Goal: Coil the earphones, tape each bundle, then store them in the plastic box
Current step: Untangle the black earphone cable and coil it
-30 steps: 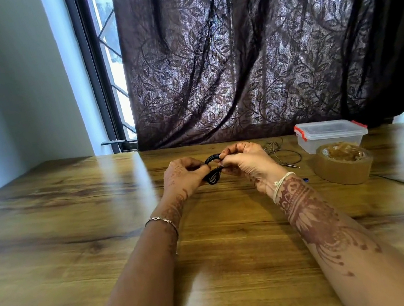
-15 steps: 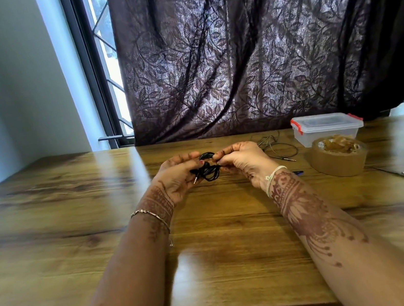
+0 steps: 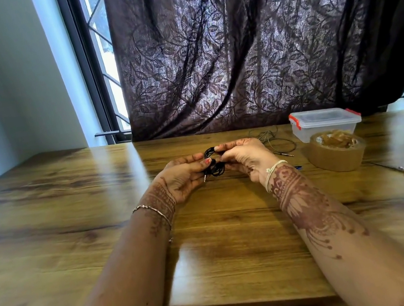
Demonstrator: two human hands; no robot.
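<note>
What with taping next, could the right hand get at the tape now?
Probably, once freed: the tape sits just right of the right hand, little in between, though it pinches the coil.

No text, label, brand, number or sign can be read anywhere here.
</note>
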